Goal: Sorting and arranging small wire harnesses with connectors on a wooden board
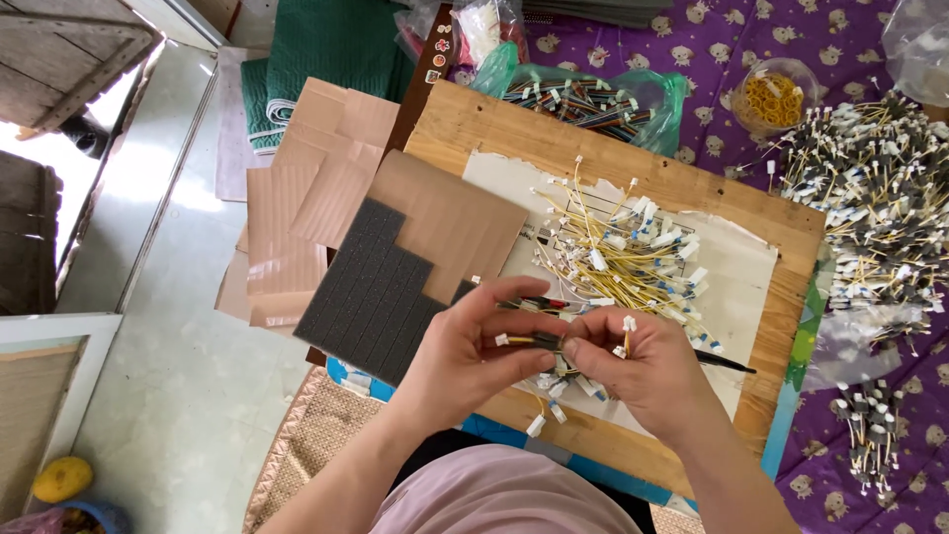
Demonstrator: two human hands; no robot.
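Observation:
My left hand [470, 351] and my right hand [643, 361] meet over a wooden board [465, 124], both pinching a small bundle of yellow wires with white plug ends [539, 341]. One white plug sticks up from my right fingers. A dark thin tool [727, 363] pokes out to the right of my right hand. Behind the hands lies a loose heap of yellow wires with white connectors [623, 252] on a sheet of white paper [741, 287]. A few loose white plugs [542, 420] lie below my hands.
A brown card carrying dark grey foam strips [371, 292] lies left of the hands. A big pile of foam-wrapped wire bundles [875, 193] covers the purple cloth at right. A green bag of coloured cables [593, 99] and a jar of rubber bands [773, 97] sit behind.

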